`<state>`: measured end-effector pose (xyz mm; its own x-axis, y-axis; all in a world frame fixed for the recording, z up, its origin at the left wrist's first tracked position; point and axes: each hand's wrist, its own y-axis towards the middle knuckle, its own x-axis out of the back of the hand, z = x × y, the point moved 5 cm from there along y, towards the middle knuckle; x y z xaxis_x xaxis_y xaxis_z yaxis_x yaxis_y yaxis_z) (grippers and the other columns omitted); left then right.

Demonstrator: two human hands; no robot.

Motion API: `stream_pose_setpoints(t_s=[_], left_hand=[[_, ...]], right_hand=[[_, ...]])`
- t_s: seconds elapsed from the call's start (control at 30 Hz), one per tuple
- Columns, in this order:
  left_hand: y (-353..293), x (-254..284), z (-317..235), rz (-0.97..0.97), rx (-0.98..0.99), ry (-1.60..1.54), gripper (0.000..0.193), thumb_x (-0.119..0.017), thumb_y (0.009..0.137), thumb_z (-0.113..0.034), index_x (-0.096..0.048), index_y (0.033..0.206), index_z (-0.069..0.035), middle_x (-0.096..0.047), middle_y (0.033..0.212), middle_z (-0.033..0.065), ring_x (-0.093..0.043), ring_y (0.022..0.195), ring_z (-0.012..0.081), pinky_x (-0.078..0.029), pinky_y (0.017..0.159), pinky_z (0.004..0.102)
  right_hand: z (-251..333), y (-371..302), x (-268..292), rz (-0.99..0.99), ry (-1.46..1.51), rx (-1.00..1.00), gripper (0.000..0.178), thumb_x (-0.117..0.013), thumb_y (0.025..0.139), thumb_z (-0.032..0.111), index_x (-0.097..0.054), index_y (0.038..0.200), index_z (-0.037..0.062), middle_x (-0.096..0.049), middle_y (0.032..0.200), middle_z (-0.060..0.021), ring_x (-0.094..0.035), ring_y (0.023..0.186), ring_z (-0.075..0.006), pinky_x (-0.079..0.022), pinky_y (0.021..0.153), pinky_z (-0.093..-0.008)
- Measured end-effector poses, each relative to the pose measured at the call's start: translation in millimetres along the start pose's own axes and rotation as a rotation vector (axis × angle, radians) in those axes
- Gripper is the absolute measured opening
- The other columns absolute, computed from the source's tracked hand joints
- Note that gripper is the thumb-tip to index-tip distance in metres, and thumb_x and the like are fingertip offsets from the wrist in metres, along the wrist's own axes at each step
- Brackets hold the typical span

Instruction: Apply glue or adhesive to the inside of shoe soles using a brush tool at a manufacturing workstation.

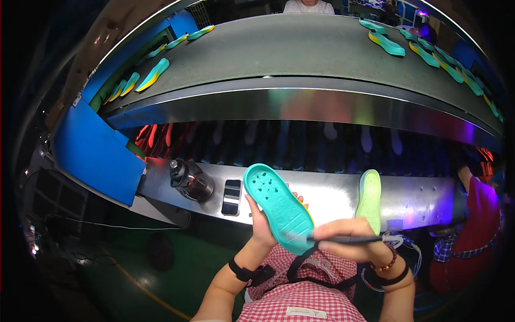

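Note:
My left hand grips a teal shoe sole with a yellow edge, tilted with its inner face up; several small holes dot the far, rounded end. Across the near end, my right hand holds a dark-handled brush. Its pale tip is smeared by motion over the sole, so I cannot tell whether it touches. To the right of the sole, a pale green sole lies on the metal ledge, partly behind my right hand.
A dark bottle stands at the ledge's left, near a rectangular cutout. Beyond runs a conveyor belt with teal soles at both sides; more soles show on a dark lower level. Another person's red garment is at right.

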<state>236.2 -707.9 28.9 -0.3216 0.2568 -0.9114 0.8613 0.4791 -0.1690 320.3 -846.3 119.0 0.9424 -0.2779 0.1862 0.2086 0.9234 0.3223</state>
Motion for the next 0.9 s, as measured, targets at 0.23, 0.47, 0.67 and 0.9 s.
stream_pose_setpoints(t_s=[0.23, 0.47, 0.67, 0.9], left_hand=[[6, -26, -6, 0.225, -0.08, -0.099, 0.082, -0.03, 0.075, -0.074, -0.04, 0.122, -0.007, -0.053, 0.106, 0.0116, -0.051, 0.1, 0.0274, -0.034, 0.096, 0.0512], [4, -38, -20, 0.345, -0.138, -0.036, 0.072, -0.03, 0.083, -0.063, -0.036, 0.127, -0.007, -0.047, 0.118, 0.0139, -0.049, 0.108, 0.0283, -0.035, 0.098, 0.048], [-6, -61, -28, 0.124, -0.118, 0.172, 0.068, -0.032, 0.085, -0.058, -0.036, 0.129, -0.006, -0.045, 0.124, 0.0143, -0.047, 0.111, 0.0288, -0.029, 0.1, 0.0524], [-23, -65, -7, 0.158, -0.089, 0.106, 0.062, -0.021, 0.09, -0.047, -0.029, 0.133, -0.004, -0.04, 0.13, 0.0162, -0.042, 0.118, 0.0315, -0.026, 0.103, 0.0515]], right_hand=[[21, 0, -18, 0.186, -0.044, 0.146, 0.023, -0.067, 0.071, 0.0, -0.062, 0.094, 0.001, -0.064, 0.09, -0.015, -0.063, 0.086, -0.0243, -0.05, 0.078, -0.0299], [11, -6, -8, 0.157, -0.018, 0.118, 0.021, -0.067, 0.071, 0.0, -0.064, 0.091, -0.0008, -0.065, 0.091, -0.0131, -0.059, 0.096, -0.0239, -0.043, 0.091, -0.0367], [-28, -12, 6, -0.164, 0.6, -0.171, 0.019, -0.062, 0.075, -0.002, -0.06, 0.094, -0.0031, -0.061, 0.1, -0.0158, -0.054, 0.104, -0.0275, -0.039, 0.095, -0.0397], [-17, -15, -16, -0.22, 0.5, -0.21, 0.019, -0.059, 0.078, -0.003, -0.059, 0.097, -0.0035, -0.06, 0.101, -0.0148, -0.058, 0.094, -0.0196, -0.046, 0.083, -0.0281]])
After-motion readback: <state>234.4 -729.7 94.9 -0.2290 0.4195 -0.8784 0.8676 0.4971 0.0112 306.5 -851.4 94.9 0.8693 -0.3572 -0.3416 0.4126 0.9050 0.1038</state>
